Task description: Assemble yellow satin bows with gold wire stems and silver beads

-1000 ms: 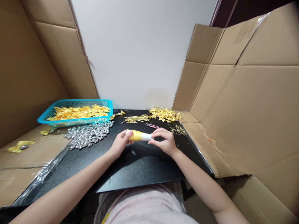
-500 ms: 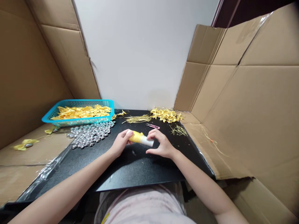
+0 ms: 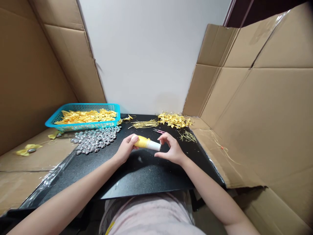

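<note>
One smooth, slim, yellow-and-white tube [image 3: 148,144]

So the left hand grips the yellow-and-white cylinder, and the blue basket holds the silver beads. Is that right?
Not quite: in the head view, the blue basket holds yellow ribbon-like pieces; the silver beads lie outside it, on its near side. The left hand does grip the yellow-and-white cylinder.
</note>
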The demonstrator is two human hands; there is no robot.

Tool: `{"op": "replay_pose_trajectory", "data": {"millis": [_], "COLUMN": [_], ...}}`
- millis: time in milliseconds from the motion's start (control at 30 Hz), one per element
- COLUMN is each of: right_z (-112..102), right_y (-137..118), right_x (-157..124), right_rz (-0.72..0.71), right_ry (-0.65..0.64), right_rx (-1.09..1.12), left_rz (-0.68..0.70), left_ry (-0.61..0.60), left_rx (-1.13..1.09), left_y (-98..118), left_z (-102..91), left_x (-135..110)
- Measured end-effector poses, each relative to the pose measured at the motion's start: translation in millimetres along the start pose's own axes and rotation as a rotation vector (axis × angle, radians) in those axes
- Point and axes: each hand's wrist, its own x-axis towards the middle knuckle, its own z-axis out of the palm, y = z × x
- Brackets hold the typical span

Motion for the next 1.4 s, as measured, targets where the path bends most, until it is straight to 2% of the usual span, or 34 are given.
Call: {"op": "replay_pose_trajectory", "data": {"millis": [133, 233, 333, 533, 600, 700, 867, 967, 1067, 1167, 1333, 1400], "right_z": [1, 2, 0, -5, -4, -2, 0, 2, 5, 4, -7, -9], "right_y": [0, -2, -7, -11, -9, -5, 2, 5, 7, 7, 3, 1], "right_x": [0, 1, 3, 4, 3, 1, 0, -1, 0, 1, 5, 5], "right_rz": [-0.024, -0.081, -0.178, -0.132, -0.176, -0.267, -0.320, -0.351, -0.320, -0.227, -0.158, -0.204], "right_ry": [-0.076, 0.070, 0.200, 0.316, 0.270, 0.176, 0.224, 0.263, 0.299, 0.308, 0.485, 0.386], "right_rx": [0.047, -0.059, -0.125, -0.109, -0.155, -0.276, -0.368, -0.481, -0.567, -0.552, -0.481, -0.459], "left_rz": [0.158, 0.364, 0.550, 0.865, 0.954, 1.012, 1.104, 1.113, 1.077, 1.063, 1.133, 1.181], "left_ry": [-0.030, -0.122, -0.179, -0.173, -0.130, -0.100, -0.097, -0.122, -0.132, -0.142, -0.134, -0.123], "left_rx": [0.112, 0.264, 0.313, 0.484, 0.565, 0.637, 0.722, 0.748, 0.771, 0.792, 0.813, 0.823], "left_y": [7, 9, 6, 2, 3, 5, 5, 4, 3, 3, 6, 7], "left_z": [-2.1, -2.7, -1.7, -0.5, -1.8, -4.8, -7.8, -8.8, -10.3, -11.0, -8.3, -7.0], "left_x": [-8, -13, -14, -11, -12, -14, -15, -14, -14, -14, -13, -13]}}
